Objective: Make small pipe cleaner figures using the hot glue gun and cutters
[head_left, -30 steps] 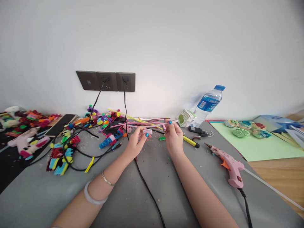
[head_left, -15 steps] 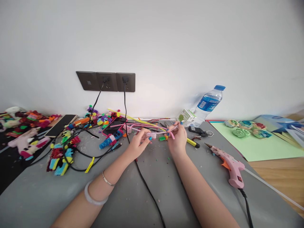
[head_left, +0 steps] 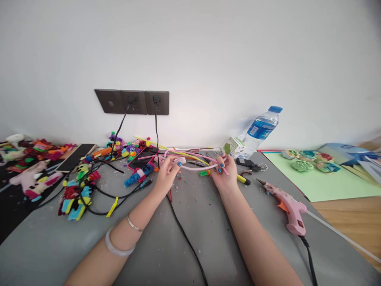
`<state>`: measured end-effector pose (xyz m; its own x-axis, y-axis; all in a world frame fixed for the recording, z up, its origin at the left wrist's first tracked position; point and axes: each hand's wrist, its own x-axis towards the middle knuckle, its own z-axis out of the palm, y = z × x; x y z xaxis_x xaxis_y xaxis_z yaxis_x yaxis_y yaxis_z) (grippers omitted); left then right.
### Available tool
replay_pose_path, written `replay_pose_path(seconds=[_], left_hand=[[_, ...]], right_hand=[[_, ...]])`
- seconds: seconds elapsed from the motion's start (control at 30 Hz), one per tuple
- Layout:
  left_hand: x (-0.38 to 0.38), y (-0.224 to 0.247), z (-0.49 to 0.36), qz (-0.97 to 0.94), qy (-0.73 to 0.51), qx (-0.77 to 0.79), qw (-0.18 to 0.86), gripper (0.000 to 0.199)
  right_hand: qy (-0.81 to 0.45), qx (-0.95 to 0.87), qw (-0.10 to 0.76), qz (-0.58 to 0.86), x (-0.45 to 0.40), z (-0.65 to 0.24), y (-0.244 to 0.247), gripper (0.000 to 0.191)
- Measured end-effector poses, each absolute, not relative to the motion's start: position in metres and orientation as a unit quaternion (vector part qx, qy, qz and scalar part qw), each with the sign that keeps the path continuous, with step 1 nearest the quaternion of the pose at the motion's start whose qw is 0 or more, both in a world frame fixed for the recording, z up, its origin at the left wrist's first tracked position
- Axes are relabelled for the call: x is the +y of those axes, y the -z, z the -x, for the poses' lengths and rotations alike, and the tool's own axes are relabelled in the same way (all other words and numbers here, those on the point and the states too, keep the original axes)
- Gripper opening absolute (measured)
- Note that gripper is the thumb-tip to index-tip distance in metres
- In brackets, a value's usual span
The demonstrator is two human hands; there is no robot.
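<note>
My left hand pinches a small folded bundle at one end of a pale pink pipe cleaner. Its free length bows across to my right hand, whose fingers are closed on the other end. Brighter pink pipe cleaners and yellow ones stretch behind my hands; whether any brighter pink one is also held I cannot tell. A small green piece lies just left of my right hand. Past that hand sticks out a yellow and black tool handle.
Colourful fuzzy figures and black cables spread over the left side of the grey table. To the right rests a pink glue gun. A water bottle and a small carton stand against the wall.
My hands have drawn apart, the left moving a little leftward and the right slightly rightward. The pale pink pipe cleaner now spans the gap between them in a shallow curve.
</note>
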<state>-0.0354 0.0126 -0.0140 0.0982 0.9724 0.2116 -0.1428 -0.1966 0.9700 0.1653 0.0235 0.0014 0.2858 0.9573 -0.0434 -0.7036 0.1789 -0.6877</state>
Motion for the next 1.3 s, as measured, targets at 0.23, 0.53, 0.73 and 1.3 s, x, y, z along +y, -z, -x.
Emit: replay_pose_path(seconds=[0.23, 0.53, 0.73, 1.3], left_hand=[[0.012, 0.015, 0.036, -0.568, -0.541, 0.380, 0.490, 0.043], [0.011, 0.014, 0.034, -0.491, -0.540, 0.363, 0.580, 0.052], [0.013, 0.011, 0.037, -0.421, -0.600, 0.366, 0.573, 0.050], [0.007, 0.015, 0.036, -0.564, -0.615, 0.364, 0.414, 0.024]], right_hand=[[-0.503, -0.221, 0.765, 0.336, 0.030, -0.170, 0.010, 0.028], [-0.426, -0.210, 0.773, 0.420, 0.036, -0.170, 0.020, 0.037], [-0.377, -0.260, 0.778, 0.431, 0.025, -0.154, 0.005, 0.039], [-0.366, -0.353, 0.714, 0.481, 0.022, -0.148, 0.007, 0.052]])
